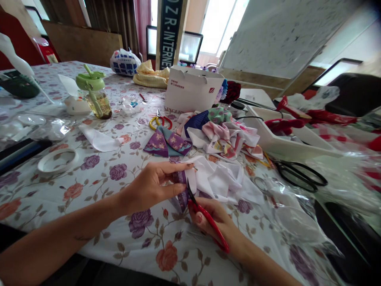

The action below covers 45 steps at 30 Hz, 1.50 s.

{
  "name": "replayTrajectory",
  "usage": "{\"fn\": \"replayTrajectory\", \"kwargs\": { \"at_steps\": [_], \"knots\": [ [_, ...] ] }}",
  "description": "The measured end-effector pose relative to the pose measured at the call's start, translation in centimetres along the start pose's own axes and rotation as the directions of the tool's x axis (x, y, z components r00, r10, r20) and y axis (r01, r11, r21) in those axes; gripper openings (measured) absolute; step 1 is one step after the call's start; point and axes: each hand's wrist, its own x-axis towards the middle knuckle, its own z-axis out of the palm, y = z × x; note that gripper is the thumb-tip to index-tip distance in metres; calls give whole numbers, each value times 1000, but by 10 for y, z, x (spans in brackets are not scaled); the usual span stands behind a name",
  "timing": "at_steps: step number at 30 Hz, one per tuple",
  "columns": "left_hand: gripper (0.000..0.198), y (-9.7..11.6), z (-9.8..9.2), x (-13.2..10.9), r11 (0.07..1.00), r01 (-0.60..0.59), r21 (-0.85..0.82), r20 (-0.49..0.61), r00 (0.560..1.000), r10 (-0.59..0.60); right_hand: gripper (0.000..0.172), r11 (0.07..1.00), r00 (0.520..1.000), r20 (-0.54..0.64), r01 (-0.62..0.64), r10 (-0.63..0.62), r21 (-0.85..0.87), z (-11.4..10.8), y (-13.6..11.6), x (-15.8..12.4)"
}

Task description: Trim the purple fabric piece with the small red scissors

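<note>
My left hand (153,182) pinches a folded piece of purple patterned fabric (182,194) between thumb and fingers. In my right hand (212,218) are red-handled scissors (212,223), their dark blades pointing up against the fabric's right edge. Whether the blades are parted I cannot tell. White cloth (220,178) lies crumpled just beyond, touching or close behind the held piece. Farther back rests a purple and teal fabric piece (168,142), beside a heap of printed scraps (229,137).
A white box (190,89) stands behind the scraps. Yellow-and-red-handled scissors (160,120) and a green-lidded bottle (95,97) are to its left. Large black scissors (300,174) and a white tray (297,137) lie at right. A tape roll (58,160) sits at left.
</note>
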Motion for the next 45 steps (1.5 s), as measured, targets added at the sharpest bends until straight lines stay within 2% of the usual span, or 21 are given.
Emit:
{"fn": "replayTrajectory", "kwargs": {
  "at_steps": [6,15,24,33,39,41,43,45],
  "knots": [
    [44,-2,1,0,998,-41,53,5,999,41,56,1000,1000,-7,-3,3,23,1,-1,0],
    [46,-3,1,-1,999,-26,36,9,1000,25,56,1000,1000,-9,25,-25,18,1,0,-1],
    [45,6,-1,2,1000,-14,26,-49,999,15,55,999,999,18,37,-37,-30,-1,0,0],
    [49,1,-7,6,994,49,-95,-75,996,-56,55,997,996,39,75,-74,-31,-3,3,0],
    [50,1,-5,7,989,94,-113,-56,993,-101,58,991,992,-35,116,-118,-60,-1,0,-2],
    [51,0,-5,6,989,100,-113,-50,993,-106,59,981,973,-126,185,-192,-61,-1,2,-4],
    [51,-1,-5,6,991,98,-95,-51,993,-103,59,963,928,-258,267,-268,-38,-2,3,-5],
    [50,-1,-6,6,995,78,-60,-61,995,-81,57,966,921,-301,260,-248,-1,-3,3,-5]
  ]
}}
